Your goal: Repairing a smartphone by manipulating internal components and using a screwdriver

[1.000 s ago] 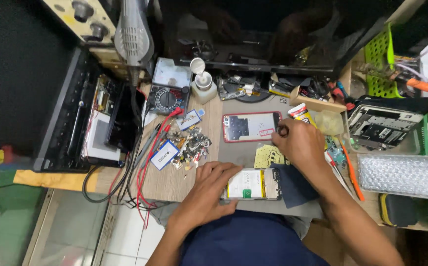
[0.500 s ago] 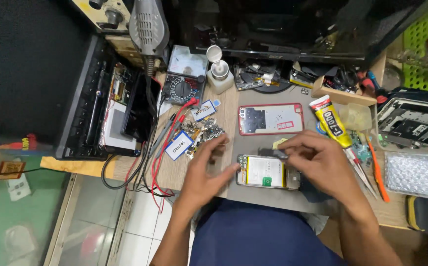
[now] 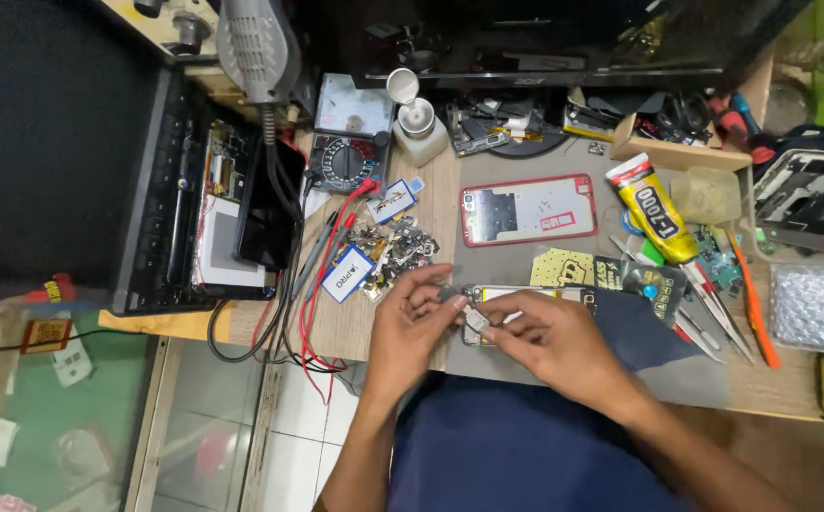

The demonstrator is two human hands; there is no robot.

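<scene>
Pinching a small grey part [image 3: 474,318] between both hands' fingers, left hand [image 3: 410,327] and right hand [image 3: 549,343] meet over a phone [image 3: 525,296] lying crosswise on the counter [image 3: 762,384].

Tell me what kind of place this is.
Most likely a phone repair bench. An opened phone lies under both hands, the left hand and right hand pinching a small part; a red phone frame, an analog multimeter and a yellow glue tube lie around.
</scene>
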